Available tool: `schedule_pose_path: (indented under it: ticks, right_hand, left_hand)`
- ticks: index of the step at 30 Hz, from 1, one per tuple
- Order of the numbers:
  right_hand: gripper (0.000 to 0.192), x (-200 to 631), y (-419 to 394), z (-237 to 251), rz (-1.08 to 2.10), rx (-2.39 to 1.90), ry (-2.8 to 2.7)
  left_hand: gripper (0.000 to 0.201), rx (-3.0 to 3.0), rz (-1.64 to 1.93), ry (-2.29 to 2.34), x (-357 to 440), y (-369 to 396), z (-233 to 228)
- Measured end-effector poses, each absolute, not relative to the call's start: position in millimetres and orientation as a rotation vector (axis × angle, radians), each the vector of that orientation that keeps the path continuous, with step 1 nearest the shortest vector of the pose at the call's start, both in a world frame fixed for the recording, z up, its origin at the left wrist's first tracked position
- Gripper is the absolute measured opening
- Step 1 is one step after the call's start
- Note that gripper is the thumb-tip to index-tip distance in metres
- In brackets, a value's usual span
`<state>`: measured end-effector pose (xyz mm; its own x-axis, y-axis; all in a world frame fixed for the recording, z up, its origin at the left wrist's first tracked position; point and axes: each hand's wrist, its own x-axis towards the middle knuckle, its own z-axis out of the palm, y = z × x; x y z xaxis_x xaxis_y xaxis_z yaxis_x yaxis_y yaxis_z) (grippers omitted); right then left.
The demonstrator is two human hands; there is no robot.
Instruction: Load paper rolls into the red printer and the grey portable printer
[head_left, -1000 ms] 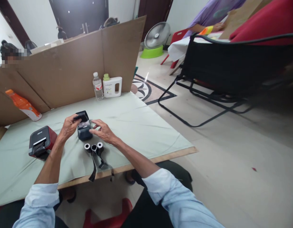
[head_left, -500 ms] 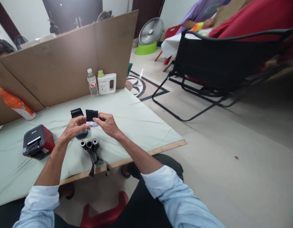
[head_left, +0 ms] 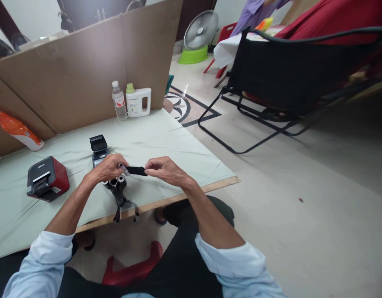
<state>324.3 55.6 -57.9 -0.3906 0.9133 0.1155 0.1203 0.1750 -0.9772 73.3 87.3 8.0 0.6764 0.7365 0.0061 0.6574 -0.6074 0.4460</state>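
Observation:
Over the table, my left hand (head_left: 110, 167) grips a small white paper roll (head_left: 122, 167). A black strip (head_left: 136, 170) stretches sideways from it, its far end pinched by my right hand (head_left: 166, 169). Just beneath my left hand lie several small rolls (head_left: 115, 183) with black tails that trail toward the front edge; my fingers partly hide them. Behind the left hand stands a small black portable printer (head_left: 98, 143), lid raised, its lower part covered by the hand. A red and black desktop printer (head_left: 48, 178) sits to the left.
A clear water bottle (head_left: 119, 102), a white jug (head_left: 138, 103) and an orange bottle (head_left: 17, 128) stand along the cardboard screen (head_left: 85, 74). The table's wooden edge (head_left: 218, 184) is close to my legs. A black folding chair (head_left: 290, 74) stands on the right, near a person in purple.
My right hand has moved right, drawing the black strip out sideways from the roll. My left hand has turned palm down and moved slightly right, uncovering the portable printer's lid.

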Motion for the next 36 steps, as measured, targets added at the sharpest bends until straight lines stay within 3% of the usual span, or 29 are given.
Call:
schedule_pose_path:
  ticks: [10, 14, 21, 23, 28, 36]
  right_hand:
    - [0.020, 320, 61, -67, 1.782, -0.807, -2.028]
    - [0.032, 322, 62, -67, 1.635, -0.872, -1.911]
    - [0.034, 308, 63, -74, 1.326, -0.960, -1.803]
    - [0.036, 302, 63, -76, 1.307, -0.951, -1.812]
    - [0.040, 296, 60, -79, 1.306, -0.958, -1.817]
    - [0.035, 293, 61, -83, 1.208, -0.977, -1.850]
  left_hand:
    - [0.037, 2.578, -0.194, 1.002, 95, 77, -3]
    - [0.039, 2.531, -0.009, 1.029, 77, 72, 8]
    - [0.047, 2.333, 0.223, 1.437, 7, 44, 6]
    - [0.049, 2.305, 0.239, 1.446, -2, 35, -6]
    - [0.034, 2.271, 0.354, 1.456, -8, 22, -25]
    - [0.041, 2.215, 0.394, 1.509, -29, 7, -16]
